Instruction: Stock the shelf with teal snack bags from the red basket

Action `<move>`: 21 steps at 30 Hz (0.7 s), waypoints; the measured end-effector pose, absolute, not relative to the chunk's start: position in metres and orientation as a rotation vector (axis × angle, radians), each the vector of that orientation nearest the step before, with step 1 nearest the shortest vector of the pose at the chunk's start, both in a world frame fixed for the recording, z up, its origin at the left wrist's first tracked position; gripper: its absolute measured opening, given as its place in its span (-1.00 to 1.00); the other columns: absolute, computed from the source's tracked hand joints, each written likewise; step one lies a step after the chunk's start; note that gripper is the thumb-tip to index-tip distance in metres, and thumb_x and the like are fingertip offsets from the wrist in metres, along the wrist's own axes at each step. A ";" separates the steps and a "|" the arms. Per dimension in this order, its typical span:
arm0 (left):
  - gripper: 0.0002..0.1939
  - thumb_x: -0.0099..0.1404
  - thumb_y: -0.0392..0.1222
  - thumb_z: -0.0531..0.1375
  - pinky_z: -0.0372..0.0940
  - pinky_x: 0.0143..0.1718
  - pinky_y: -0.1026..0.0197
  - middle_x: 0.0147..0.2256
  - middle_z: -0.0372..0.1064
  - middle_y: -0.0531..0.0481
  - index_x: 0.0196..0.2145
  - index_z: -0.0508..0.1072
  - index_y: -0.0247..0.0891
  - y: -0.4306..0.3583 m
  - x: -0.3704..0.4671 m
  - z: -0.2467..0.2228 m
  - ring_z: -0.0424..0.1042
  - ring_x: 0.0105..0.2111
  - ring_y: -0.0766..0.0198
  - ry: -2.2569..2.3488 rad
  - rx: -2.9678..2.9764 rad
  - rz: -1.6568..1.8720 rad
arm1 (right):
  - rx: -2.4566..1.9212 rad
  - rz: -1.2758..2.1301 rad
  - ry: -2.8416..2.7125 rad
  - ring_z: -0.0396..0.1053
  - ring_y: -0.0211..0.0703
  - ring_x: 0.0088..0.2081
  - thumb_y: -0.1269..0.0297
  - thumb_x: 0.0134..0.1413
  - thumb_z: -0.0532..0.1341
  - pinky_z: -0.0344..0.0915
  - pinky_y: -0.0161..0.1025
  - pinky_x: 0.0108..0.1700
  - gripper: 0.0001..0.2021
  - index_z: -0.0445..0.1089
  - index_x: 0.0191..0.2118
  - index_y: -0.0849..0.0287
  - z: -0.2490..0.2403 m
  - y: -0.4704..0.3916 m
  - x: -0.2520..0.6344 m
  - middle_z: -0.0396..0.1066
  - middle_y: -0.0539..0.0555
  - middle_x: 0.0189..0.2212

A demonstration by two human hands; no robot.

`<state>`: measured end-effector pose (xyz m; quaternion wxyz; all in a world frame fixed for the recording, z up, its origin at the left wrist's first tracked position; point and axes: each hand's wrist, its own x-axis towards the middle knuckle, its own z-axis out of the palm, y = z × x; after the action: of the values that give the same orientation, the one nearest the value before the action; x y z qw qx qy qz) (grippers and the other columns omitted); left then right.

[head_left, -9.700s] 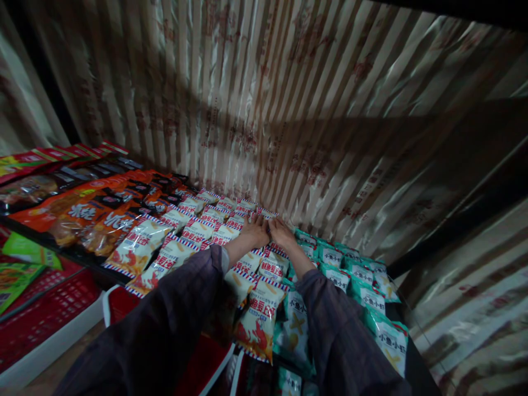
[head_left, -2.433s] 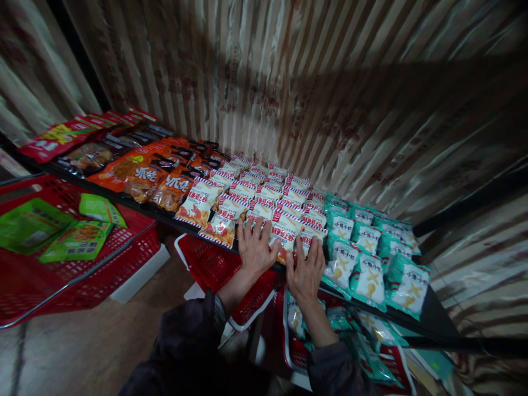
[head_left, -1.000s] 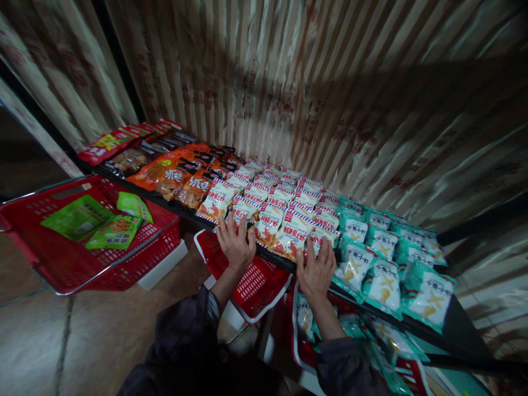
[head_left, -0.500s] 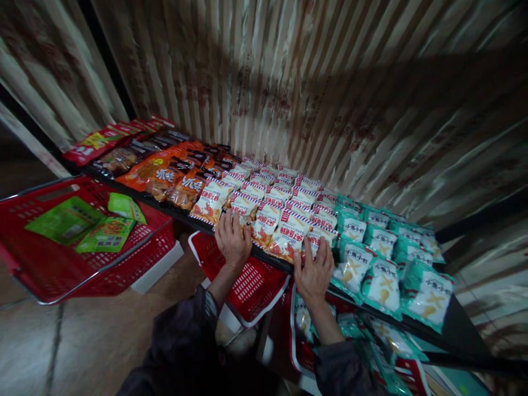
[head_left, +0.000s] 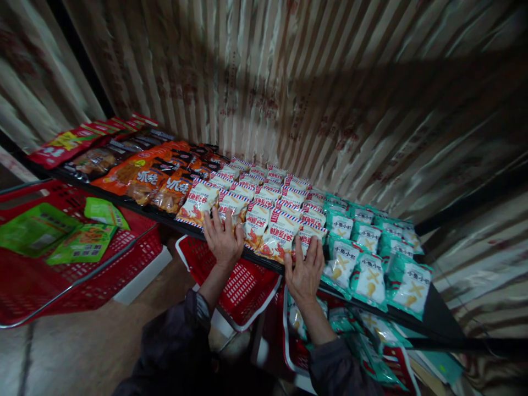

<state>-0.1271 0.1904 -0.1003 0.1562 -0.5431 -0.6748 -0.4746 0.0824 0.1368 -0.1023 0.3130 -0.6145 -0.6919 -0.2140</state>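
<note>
White snack packets (head_left: 280, 236) lie beneath and between the left hand (head_left: 224, 243) and right hand (head_left: 304, 275), both spread; long axes run front-to-back, striped top ends toward the pleated backdrop (head_left: 264, 110).

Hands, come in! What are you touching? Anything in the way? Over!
Left hand on a front-row white bag. Right hand on that row's rightmost white bag, beside teal bags. Nothing seen blocking either hand.
</note>
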 end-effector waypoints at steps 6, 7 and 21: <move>-0.45 0.37 -0.04 0.05 -0.13 0.31 -0.28 0.36 -0.09 -0.31 0.24 0.28 -0.31 0.193 -0.126 -0.104 -0.19 0.38 -0.16 -1.953 -1.667 -1.346 | -1.671 -0.560 -1.817 -0.18 0.30 0.38 0.12 0.29 0.08 0.09 0.25 0.21 -0.45 0.07 0.35 0.05 -0.104 0.133 0.079 -0.27 0.28 0.43; -0.45 0.37 -0.04 0.04 -0.14 0.31 -0.29 0.36 -0.09 -0.32 0.25 0.27 -0.31 0.193 -0.126 -0.104 -0.19 0.38 -0.15 -1.949 -1.668 -1.350 | -1.684 -0.557 -1.819 -0.17 0.29 0.38 0.12 0.29 0.08 0.09 0.24 0.22 -0.47 0.12 0.33 0.06 -0.104 0.133 0.079 -0.24 0.28 0.42; -0.41 0.39 -0.02 -0.02 -0.30 0.34 -0.26 0.39 -0.21 -0.32 0.27 0.22 -0.36 0.192 -0.124 -0.103 -0.30 0.40 -0.11 -1.882 -1.694 -1.407 | -1.714 -0.458 -1.789 -0.25 0.26 0.40 0.13 0.30 0.05 -0.01 0.24 0.27 -0.45 0.06 0.36 0.07 -0.096 0.128 0.076 -0.32 0.23 0.44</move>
<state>-0.1240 0.1922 -0.1032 0.1221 -0.5803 -0.6449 -0.4821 0.0759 0.1281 -0.0961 0.3062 -0.6476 -0.6759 -0.1733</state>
